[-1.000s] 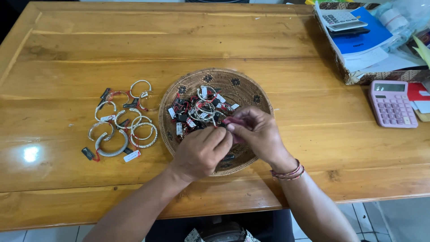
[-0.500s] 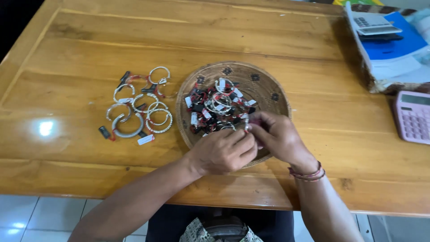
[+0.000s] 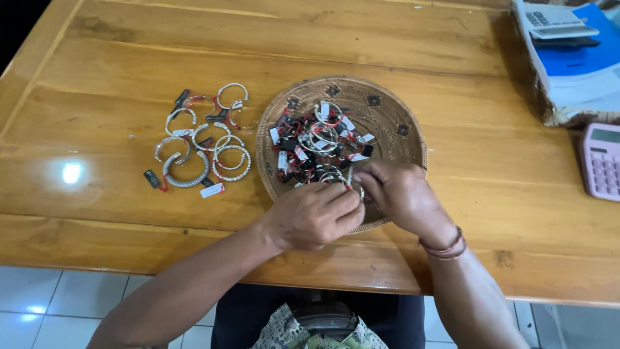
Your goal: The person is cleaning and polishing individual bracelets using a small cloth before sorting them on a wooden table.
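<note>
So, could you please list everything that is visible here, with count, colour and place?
woven tray: one, brown, middle of the table.
tagged bangles in the tray: a tangled pile, silver with red and black tags; too tangled to count.
bangles on the table: about eight, silver, left of the tray.
wooden table: one, orange-brown.
calculator: one, pink, right edge.
box with papers: one, blue and white contents, top right.
left hand: over the tray's near rim, fingers pinched.
right hand: beside it, fingertips meeting the left; wrist bands.
</note>
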